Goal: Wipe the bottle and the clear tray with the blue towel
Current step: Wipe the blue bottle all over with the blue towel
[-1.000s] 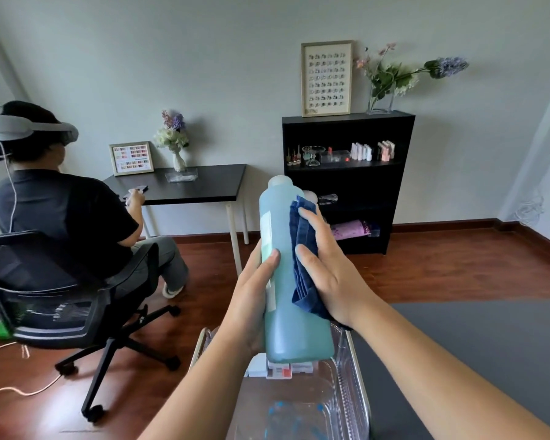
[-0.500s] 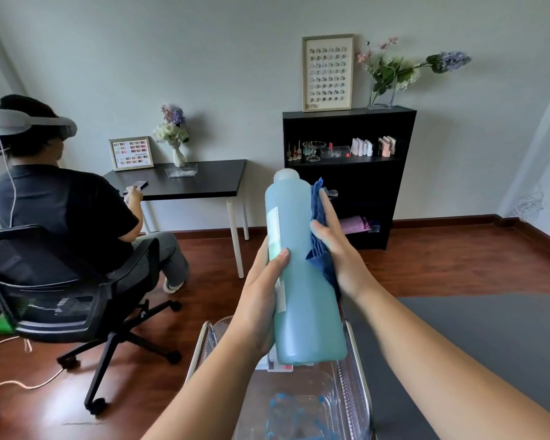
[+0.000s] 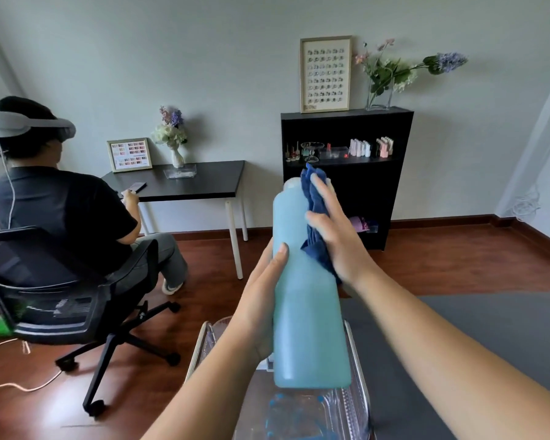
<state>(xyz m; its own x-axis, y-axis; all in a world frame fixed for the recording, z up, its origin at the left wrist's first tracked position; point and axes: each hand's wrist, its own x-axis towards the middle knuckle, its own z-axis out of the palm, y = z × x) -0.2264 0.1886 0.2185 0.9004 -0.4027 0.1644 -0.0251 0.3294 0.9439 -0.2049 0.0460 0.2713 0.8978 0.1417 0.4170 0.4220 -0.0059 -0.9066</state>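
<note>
The bottle [image 3: 308, 312] is big and full of blue-green liquid. It is held up in the air, almost upright, just above the clear tray [image 3: 356, 404]. The left hand [image 3: 264, 300] grips the bottle from the left side, with the thumb across its front. The right hand [image 3: 334, 230] presses the blue towel [image 3: 315, 198] flat against the upper right side of the bottle, near the top. The fingers of that hand are spread out over the towel, and a bit of towel sticks up past the bottle's cap. More towel hangs down under the palm.

The clear tray sits low in the middle, at the left edge of a grey tabletop [image 3: 489, 331]. Something blue shows through the tray's bottom, but it is too blurry to tell what.

Far back stands a black shelf [image 3: 394, 173] with small bottles on it. To the left, a person in a headset [image 3: 61, 201] sits on a black chair [image 3: 45, 296] at a black desk [image 3: 200, 182]
</note>
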